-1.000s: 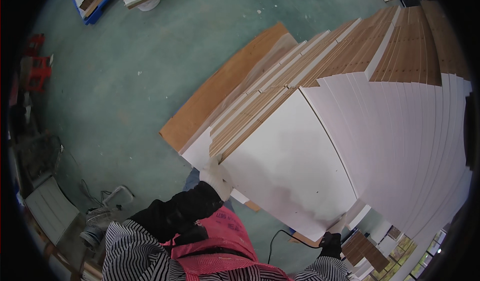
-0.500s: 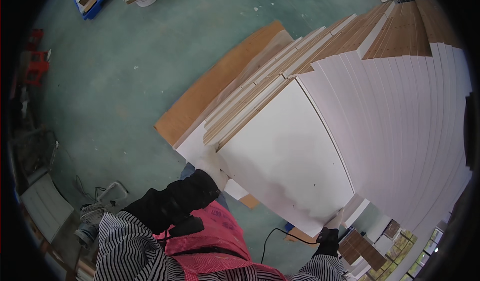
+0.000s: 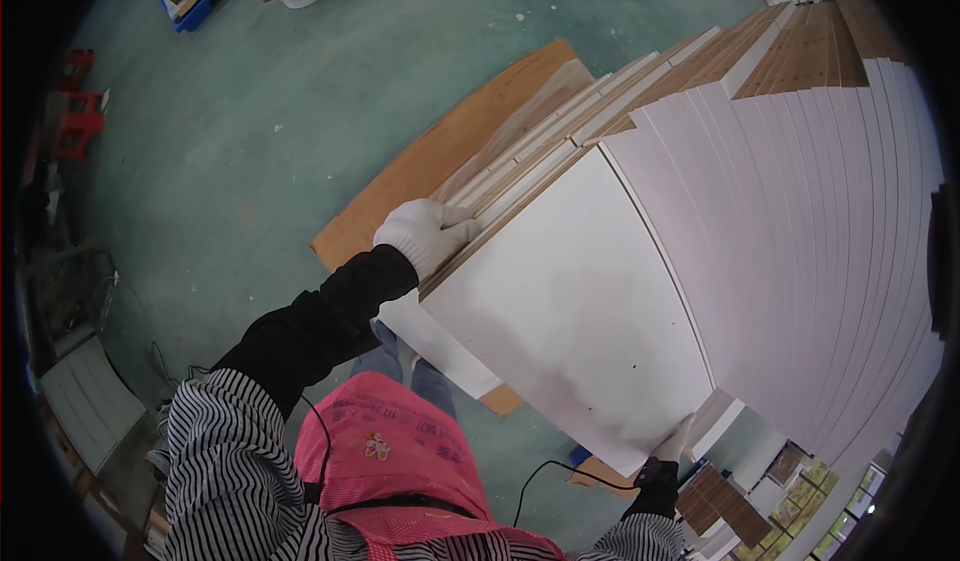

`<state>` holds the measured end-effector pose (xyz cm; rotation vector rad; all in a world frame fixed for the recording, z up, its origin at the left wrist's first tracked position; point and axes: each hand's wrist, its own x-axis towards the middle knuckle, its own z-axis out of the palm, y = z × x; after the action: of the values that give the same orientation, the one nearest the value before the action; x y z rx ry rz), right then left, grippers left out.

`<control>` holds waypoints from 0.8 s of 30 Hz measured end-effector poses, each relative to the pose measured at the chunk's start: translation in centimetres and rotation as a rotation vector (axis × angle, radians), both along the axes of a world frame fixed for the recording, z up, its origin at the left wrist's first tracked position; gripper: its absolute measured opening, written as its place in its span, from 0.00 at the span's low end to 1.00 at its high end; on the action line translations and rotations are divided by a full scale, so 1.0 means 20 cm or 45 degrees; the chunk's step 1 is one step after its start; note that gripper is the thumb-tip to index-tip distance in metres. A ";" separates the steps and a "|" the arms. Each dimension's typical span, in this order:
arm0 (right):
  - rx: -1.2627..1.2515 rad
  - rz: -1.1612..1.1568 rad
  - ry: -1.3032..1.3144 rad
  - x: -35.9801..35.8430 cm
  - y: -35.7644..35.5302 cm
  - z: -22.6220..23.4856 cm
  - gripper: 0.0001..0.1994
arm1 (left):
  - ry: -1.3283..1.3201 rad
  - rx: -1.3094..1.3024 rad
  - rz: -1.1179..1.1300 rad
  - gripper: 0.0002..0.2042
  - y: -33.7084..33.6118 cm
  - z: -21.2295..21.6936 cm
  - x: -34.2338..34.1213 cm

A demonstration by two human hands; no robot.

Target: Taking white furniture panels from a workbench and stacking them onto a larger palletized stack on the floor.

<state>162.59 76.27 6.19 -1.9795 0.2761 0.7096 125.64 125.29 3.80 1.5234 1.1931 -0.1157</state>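
Observation:
A stack of white panels with brown edges stands in front of me, its top white panel facing up. My left hand, in a white glove, is on the stack's left edge, with bent fingers hooked over the panel edges. The glove hides how many panels it grips. Down at the panel's near right corner is my right hand, touching the edge. Its fingers are mostly hidden past the black cuff, so their closure is unclear.
Many upright white boards lean in a row on the right. A brown sheet lies on the green floor beyond the stack. Red stools stand far left. A black cable curves near my right wrist.
My left hand has moved up and away from the near left corner, along the stack's left edge, and its fingers now hook over it. My right hand stays at its corner.

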 end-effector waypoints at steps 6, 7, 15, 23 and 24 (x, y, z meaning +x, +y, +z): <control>0.132 0.055 -0.046 0.03 -0.10 -0.03 0.38 | -0.010 0.157 0.024 0.18 -0.05 -0.04 0.06; 0.135 0.054 -0.048 0.05 -0.12 -0.04 0.38 | -0.034 0.183 0.026 0.18 -0.06 -0.05 0.06; 0.138 0.024 0.004 0.09 -0.15 -0.06 0.39 | 0.016 0.185 -0.039 0.15 -0.01 -0.03 0.08; 0.112 -0.043 -0.022 0.08 -0.12 -0.06 0.36 | -0.006 0.142 -0.034 0.14 -0.01 -0.04 0.08; 0.093 -0.078 -0.048 0.09 -0.15 -0.06 0.36 | 0.020 0.178 -0.077 0.13 -0.01 -0.05 0.10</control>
<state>164.46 73.34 5.03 -1.9047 0.2835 0.6342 127.54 125.04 2.79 1.6845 1.1879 -0.0858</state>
